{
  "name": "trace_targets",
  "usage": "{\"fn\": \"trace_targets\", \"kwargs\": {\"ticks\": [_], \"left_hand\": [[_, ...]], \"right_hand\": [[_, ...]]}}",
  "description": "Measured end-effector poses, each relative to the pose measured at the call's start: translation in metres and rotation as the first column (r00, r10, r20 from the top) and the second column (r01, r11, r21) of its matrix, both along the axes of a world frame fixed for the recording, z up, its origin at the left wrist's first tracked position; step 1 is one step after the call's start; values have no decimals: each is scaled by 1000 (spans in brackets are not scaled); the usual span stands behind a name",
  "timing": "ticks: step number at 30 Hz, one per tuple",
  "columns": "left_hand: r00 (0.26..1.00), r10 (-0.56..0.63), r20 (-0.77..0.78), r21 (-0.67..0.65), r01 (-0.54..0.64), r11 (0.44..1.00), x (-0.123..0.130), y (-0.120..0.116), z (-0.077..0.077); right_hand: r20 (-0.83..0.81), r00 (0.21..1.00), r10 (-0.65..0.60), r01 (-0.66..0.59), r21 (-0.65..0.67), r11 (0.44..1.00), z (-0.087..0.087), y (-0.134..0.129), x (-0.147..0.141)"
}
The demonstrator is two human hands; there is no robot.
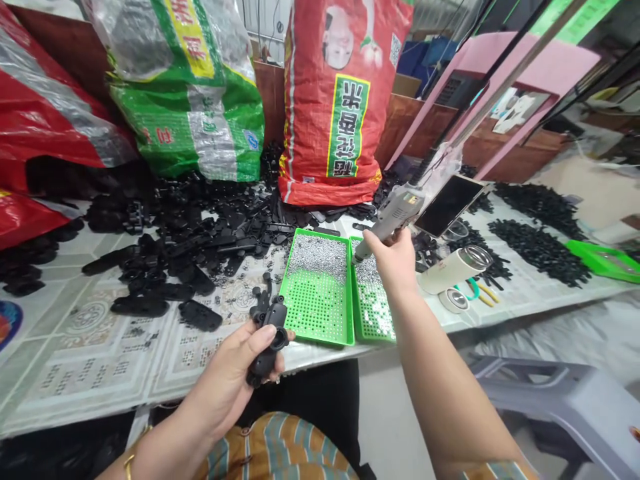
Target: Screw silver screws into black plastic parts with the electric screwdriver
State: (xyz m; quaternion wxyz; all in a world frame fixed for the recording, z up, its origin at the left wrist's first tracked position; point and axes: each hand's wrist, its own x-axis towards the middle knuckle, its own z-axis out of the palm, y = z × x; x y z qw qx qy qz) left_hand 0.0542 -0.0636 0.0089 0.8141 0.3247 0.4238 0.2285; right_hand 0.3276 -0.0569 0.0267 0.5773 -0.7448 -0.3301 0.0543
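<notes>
At six o'clock, just off the table edge (125, 360), the left hand (227, 367) grips a black moulded plastic housing (274, 313). Its thumb presses down on the face beside a round opening, with the fingers closed around the far side and underneath.

Toward two o'clock from the housing, the right hand (400, 263) wraps thumb and fingers around the grey body of an electric screwdriver (397, 210). The tool leans, its tip down over the right green tray (364, 327) of small metal screws; whether the tip touches or carries one is too small to tell. The left green tray (313, 310) stands beside it at one o'clock, with screws massed at its far end.

For good work at the tray, I would judge a light, steady approach to a single screw best, since a hard dip could scatter the heap. The housing seems best braced from below, thumb clear of any screw hole, so that it cannot twist.

Further out, loose black plastic parts (210, 227) spread toward eleven o'clock, a red woven sack (333, 100) stands near twelve, and a white flask (453, 270) stands between two and three.
</notes>
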Motion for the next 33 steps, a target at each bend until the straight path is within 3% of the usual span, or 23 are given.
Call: {"fn": "trace_targets", "kwargs": {"ticks": [5,11,15,21,33], "left_hand": [[999,-22,-27,-9,22,1000,3,1,-1],[999,-37,-33,-55,35,998,12,0,-9],[998,-45,-36,-82,41,996,16,-3,-12],[998,-38,-48,-86,34,996,19,-5,-15],[997,-37,-67,-103,30,994,20,-5,-15]], "right_hand": [[-136,972,193,-144,310,940,12,-31,-20],[-168,985,28,49,436,899,-8,-56,-32],[-129,992,8,62,527,848,-24,-57,-25],[-103,994,21,45,593,804,-35,-50,-16],[-124,992,29,48,580,813,-45,-43,-13]]}}
